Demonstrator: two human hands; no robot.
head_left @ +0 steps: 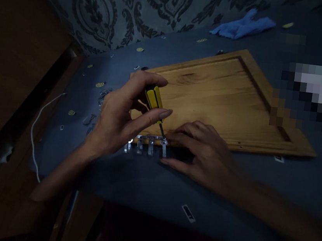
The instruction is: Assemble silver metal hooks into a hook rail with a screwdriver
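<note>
My left hand (120, 117) is closed round a screwdriver with a yellow and black handle (153, 98). The screwdriver stands nearly upright, its tip on a shiny metal hook rack (146, 142) at the near edge of a wooden panel (217, 96). My right hand (201, 151) lies over the panel's near edge just right of the rack, fingers stretched out and pressing down beside the rack's right end.
The panel lies on a dark blue cloth (147, 185). Small fittings and round yellow caps (100, 85) are scattered at the left. A blue rag (243, 27) lies at the back. A white cable (38, 129) hangs at the left edge. A white label (188, 213) lies near the front.
</note>
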